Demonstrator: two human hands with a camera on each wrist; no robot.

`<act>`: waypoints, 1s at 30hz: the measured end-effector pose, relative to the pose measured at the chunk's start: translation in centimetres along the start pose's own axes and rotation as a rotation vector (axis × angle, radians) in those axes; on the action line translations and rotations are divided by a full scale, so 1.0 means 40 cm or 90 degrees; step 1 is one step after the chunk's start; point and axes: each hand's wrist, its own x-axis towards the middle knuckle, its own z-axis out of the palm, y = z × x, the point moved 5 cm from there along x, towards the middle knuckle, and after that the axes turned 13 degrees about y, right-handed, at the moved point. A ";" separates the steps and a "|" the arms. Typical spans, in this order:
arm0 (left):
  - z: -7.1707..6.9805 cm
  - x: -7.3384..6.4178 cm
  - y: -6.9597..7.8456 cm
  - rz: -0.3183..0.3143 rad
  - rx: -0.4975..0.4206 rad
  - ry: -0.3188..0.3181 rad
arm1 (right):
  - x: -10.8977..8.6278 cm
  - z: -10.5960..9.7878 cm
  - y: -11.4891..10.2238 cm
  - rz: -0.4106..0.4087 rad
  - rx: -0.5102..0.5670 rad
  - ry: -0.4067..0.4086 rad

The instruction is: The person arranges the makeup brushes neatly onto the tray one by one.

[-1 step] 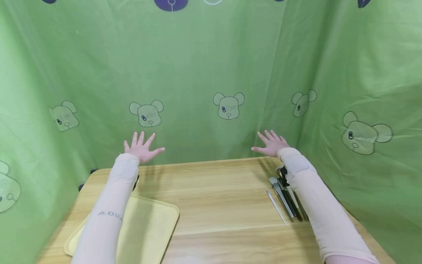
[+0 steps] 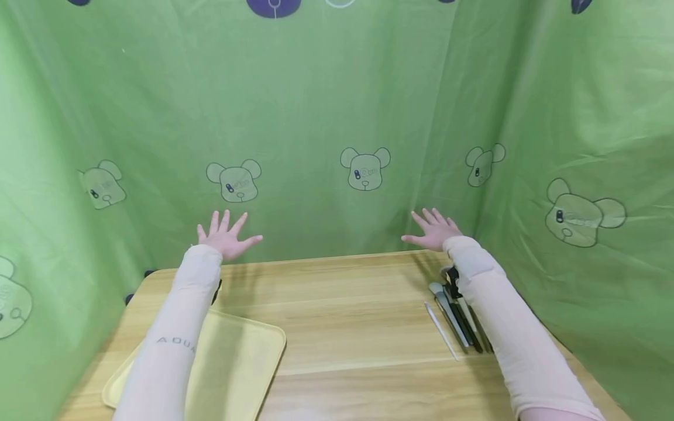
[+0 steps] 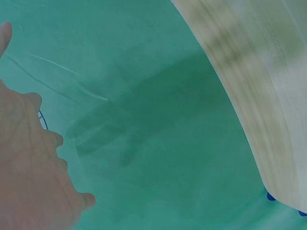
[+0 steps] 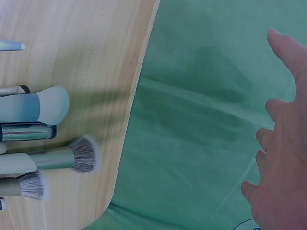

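Note:
Both hands are held out past the far edge of the table with fingers spread, holding nothing. My left hand [image 2: 225, 240] is in front of the green curtain, beyond the tray; its palm fills the left side of the left wrist view. The right hand [image 2: 433, 231] reaches out beyond a bunch of makeup brushes [image 2: 451, 313], partly hidden under the right sleeve. In the right wrist view, a large brush with a pale blue ferrule [image 4: 19, 108] and a fluffy grey-tipped brush [image 4: 85, 154] lie side by side. A thin white stick [image 2: 441, 331] lies left of the bunch.
A pale yellow tray [image 2: 258, 339] lies on the left of the wooden table [image 2: 347, 316], partly covered by the left sleeve. A small dark object [image 2: 217, 291] shows beside that sleeve. Green curtains [image 2: 326, 93] with bear prints surround the table at the back and both sides.

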 end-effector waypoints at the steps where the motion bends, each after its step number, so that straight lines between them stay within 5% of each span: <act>1: 0.000 -0.001 0.001 0.000 -0.001 0.001 | -0.001 0.001 0.001 -0.002 0.001 0.001; 30: 0.007 -0.009 -0.053 0.005 -0.020 0.020 | 0.003 0.024 -0.014 -0.030 0.005 0.023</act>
